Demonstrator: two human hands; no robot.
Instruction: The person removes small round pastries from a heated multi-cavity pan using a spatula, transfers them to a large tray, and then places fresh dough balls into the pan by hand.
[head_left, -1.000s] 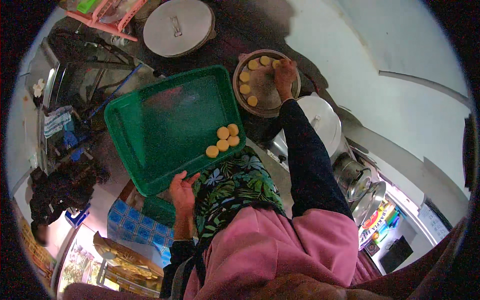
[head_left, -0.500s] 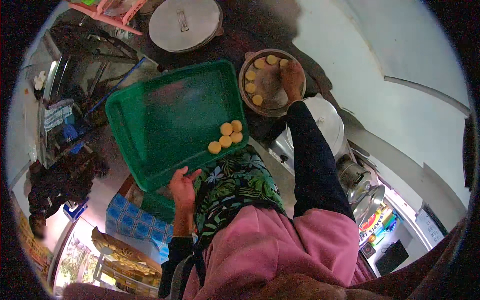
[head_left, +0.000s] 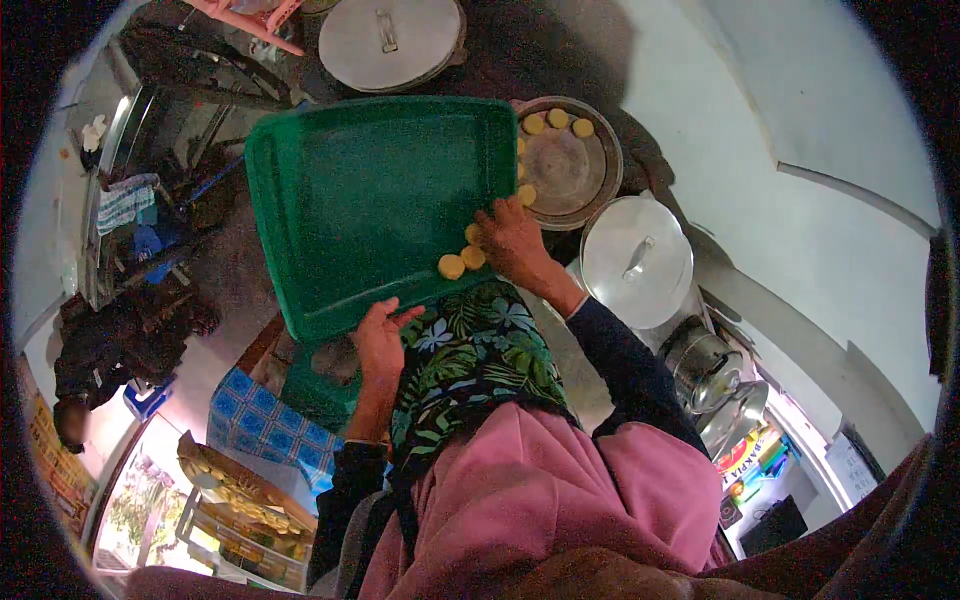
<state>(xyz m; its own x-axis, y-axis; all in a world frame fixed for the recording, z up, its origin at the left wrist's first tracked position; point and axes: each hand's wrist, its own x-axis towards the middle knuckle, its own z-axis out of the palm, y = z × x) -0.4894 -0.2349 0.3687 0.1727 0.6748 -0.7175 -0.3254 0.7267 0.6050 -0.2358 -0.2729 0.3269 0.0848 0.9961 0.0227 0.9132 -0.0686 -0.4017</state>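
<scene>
A green plastic tray (head_left: pixel 380 190) lies in front of me, with round yellow cakes (head_left: pixel 450 267) at its near right corner. My right hand (head_left: pixel 505 240) is over these cakes, fingers curled down onto one and partly hiding the group. My left hand (head_left: pixel 382 340) is just outside the tray's near edge, fingers apart and holding nothing. Beyond the tray's right side is a round pan (head_left: pixel 566 170) with several yellow cakes (head_left: pixel 557 119) around its edge, some partly hidden by the tray.
Lidded metal pots stand at the top (head_left: pixel 360 45) and right (head_left: pixel 615 260), beside a white wall (head_left: pixel 810 110). A pink rack (head_left: pixel 260 20) is at top left. A person in dark clothing (head_left: pixel 120 350) is at left, near a blue checked cloth (head_left: pixel 255 420).
My right hand has come back from the round pan to the cakes in the tray. The view has shifted, so the tray sits higher. My left hand stays by its edge.
</scene>
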